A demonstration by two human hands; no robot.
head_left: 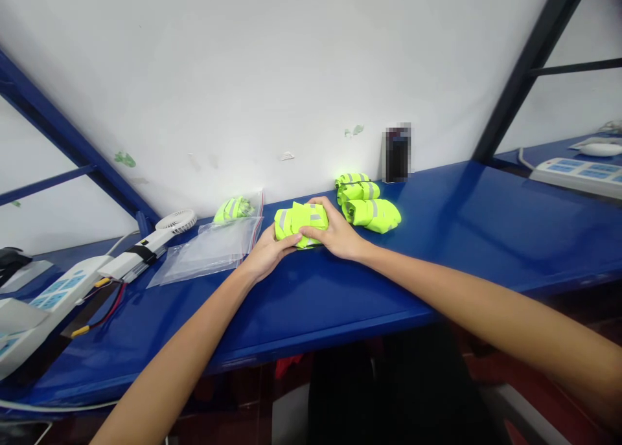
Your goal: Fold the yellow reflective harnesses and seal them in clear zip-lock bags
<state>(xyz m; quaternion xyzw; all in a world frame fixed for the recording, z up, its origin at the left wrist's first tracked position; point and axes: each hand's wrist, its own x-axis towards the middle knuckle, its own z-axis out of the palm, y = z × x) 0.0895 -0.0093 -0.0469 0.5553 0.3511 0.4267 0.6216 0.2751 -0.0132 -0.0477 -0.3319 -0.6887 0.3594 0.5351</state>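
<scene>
Both hands (339, 233) grasp a rolled reflective garment (302, 217), similar bundles (372, 214) already rolled to their right, plastic bags (207, 249) seemingly unfilled leftward.

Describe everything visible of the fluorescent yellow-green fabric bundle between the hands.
The fluorescent yellow-green fabric bundle looks folded into a compact, soft-edged block, with grey strips and overlapping layers showing. It lies sideways across the view, its left end held by the left hand, its right by the right hand. Whether it touches the blue tabletop is unclear.
</scene>
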